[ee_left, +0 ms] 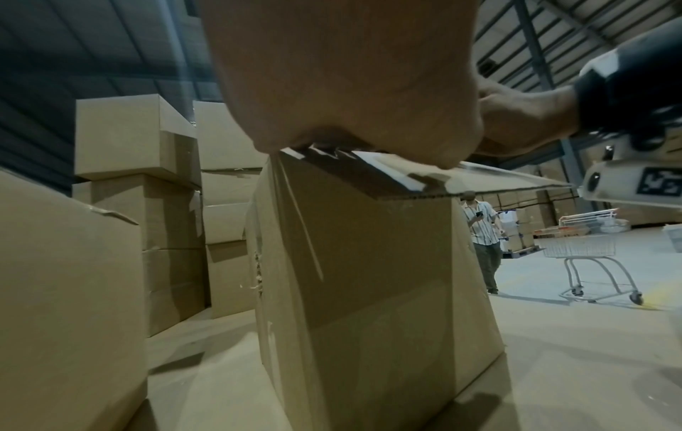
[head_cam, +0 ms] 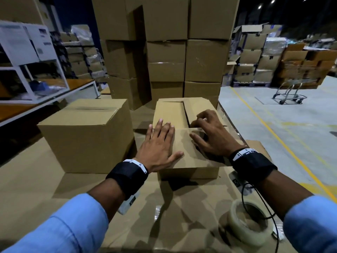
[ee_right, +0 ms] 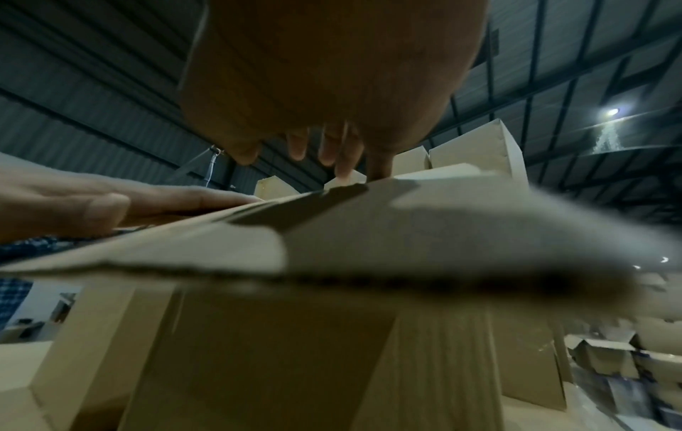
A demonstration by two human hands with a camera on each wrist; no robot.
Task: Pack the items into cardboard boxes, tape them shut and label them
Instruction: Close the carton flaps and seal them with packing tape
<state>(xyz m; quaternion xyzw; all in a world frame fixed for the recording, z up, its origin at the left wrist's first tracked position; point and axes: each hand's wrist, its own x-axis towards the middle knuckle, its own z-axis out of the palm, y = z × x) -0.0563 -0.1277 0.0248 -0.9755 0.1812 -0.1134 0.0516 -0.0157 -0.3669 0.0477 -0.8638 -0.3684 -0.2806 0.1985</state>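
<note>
Nearest, at the lower right: a roll of clear tape [head_cam: 249, 222] lying flat on a cardboard-covered worktop [head_cam: 36, 189], a thin black cable looping over it. Blue sleeves and black wrist straps on both forearms.

Just beyond, in the middle of the worktop: a small cardboard box [head_cam: 186, 143], flaps folded down, no tape across the seam. Left hand [head_cam: 158, 145] laid flat on the near flap, fingers straight and spread, thumb out toward the middle, pressing down. From the left wrist view, the heel of that hand [ee_left: 346, 87] sitting right on the flap edge [ee_left: 406, 186]. Right hand [head_cam: 209, 132] on the right half of the top, fingers bent, tips pressing where the flaps meet beside a dark gap; gripping nothing. From the right wrist view, those fingertips [ee_right: 346, 166] touching the flap surface.

Left of this box, close beside it: a larger closed box [head_cam: 85, 136].

Behind both: a tall stack of boxes [head_cam: 182, 57].

Farther off: white shelving [head_cam: 27, 57] at left, a wire trolley [head_cam: 290, 92] on the grey floor at right, more stacked cartons [head_cam: 255, 57] beyond. In the left wrist view, a person in a checked shirt [ee_left: 483, 242] standing near the trolley.
</note>
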